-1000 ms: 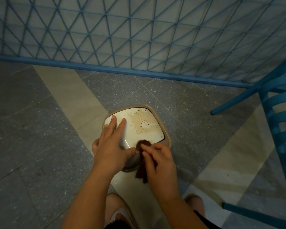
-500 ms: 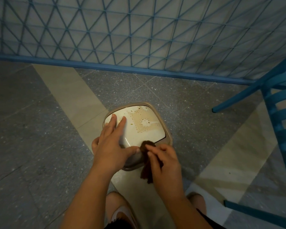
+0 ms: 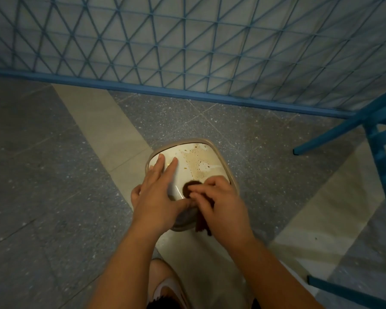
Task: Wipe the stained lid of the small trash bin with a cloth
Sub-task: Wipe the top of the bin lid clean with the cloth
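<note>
The left hand (image 3: 155,201) was laid flat, fingers (image 3: 170,169) spread, on the white lid (image 3: 183,172) at 9 o'clock. A dark cloth (image 3: 188,188) was pinched by the right hand (image 3: 218,204) at 6 o'clock. Brown stains (image 3: 201,161) were spread toward 12 o'clock on the lid of the trash bin (image 3: 225,161), which was stood on the floor (image 3: 54,175).
</note>
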Tool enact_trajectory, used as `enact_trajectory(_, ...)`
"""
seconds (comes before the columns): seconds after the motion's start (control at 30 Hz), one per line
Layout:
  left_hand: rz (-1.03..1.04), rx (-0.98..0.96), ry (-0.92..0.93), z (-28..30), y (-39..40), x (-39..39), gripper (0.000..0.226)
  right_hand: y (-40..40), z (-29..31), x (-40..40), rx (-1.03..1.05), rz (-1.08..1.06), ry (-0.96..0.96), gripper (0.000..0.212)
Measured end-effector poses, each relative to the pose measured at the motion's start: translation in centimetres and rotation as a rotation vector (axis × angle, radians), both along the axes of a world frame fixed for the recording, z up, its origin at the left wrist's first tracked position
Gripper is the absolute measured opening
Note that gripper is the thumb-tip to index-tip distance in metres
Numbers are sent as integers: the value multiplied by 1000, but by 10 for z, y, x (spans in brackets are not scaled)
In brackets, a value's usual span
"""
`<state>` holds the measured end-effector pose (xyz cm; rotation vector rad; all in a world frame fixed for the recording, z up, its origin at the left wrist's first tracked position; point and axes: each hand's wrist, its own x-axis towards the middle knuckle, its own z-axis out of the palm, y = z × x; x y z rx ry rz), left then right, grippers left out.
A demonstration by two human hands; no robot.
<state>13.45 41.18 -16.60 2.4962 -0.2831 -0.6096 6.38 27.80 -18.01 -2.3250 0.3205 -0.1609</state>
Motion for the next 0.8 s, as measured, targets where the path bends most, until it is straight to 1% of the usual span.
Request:
enact_trajectory(0.03, 2, -6, 2, 0, 0, 0, 97, -3, -1, 11, -8, -20, 6, 22)
enact_trajectory(0.13, 4, -11, 1, -2, 1, 0, 99, -19, -8, 41, 51, -148, 71, 22)
enact_trajectory(0.2, 15, -34, -1, -3, 2, 0, 100, -27, -12, 45, 87, -223, 108, 21)
enact_trajectory(0.23, 22, -51, 1, -3, 2, -1, 100, -29, -12, 40, 81, -229, 121, 20)
enact_trajectory(0.3, 30, -77, -3, -4, 3, -1, 101, -29, -10, 25, 40, -168, 102, 19)
enact_trajectory(0.4, 29, -98, -12, -5, 3, -1, 100, -16, -3, 13, -15, -2, -6, 17)
enact_trajectory(0.47, 39, -109, -23, -7, 4, -1, 101, -4, -1, 26, -91, 97, -45, 19)
enact_trajectory(0.53, 55, -133, -31, -8, 5, -1, 108, 4, -1, 49, -103, 114, -48, 20)
enact_trajectory(0.6, 57, -148, -30, -8, 5, -1, 114, 2, -4, 72, -41, 47, -31, 20)
enact_trajectory(0.67, 46, -127, -33, -8, 5, -1, 116, -6, -7, 85, 16, -62, 30, 22)
enact_trajectory(0.73, 49, -119, -29, -10, 5, 0, 117, -13, -8, 82, 22, -145, 71, 22)
enact_trajectory(0.8, 52, -121, -29, -10, 5, 0, 118, -14, -6, 65, -10, -145, 76, 22)
